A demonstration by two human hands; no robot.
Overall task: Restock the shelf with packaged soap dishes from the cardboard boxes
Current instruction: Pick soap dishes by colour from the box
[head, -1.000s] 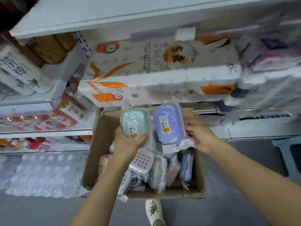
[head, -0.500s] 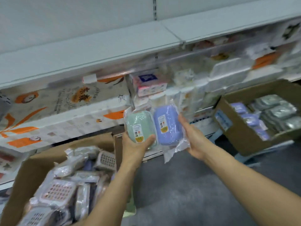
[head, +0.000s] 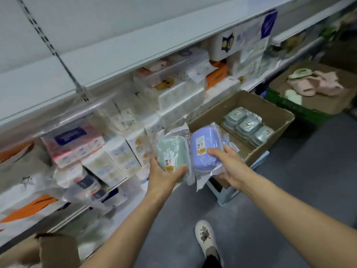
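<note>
My left hand (head: 164, 175) grips a green soap dish (head: 171, 153) in clear plastic wrap, held upright in front of the shelf. Beside it, my right hand (head: 227, 163) holds a purple soap dish (head: 205, 149), also wrapped, with loose plastic hanging below. Both packages touch side by side. Just behind them sits an open cardboard box (head: 270, 115) on a pale stool, holding rows of packaged grey-green soap dishes (head: 248, 125). The corner of another cardboard box (head: 56, 250) shows at the lower left.
White shelves (head: 119, 55) run along the left, the lower ones packed with tissue packs (head: 75, 146) and paper goods. A further cardboard box (head: 316, 89) with pink and green slippers sits at the far right. Grey floor and my shoe (head: 204, 236) lie below.
The view has swung right along the shelf with both dishes still in hand. The first box has slid to the lower left edge, and the box of grey-green dishes is now close behind my hands.
</note>
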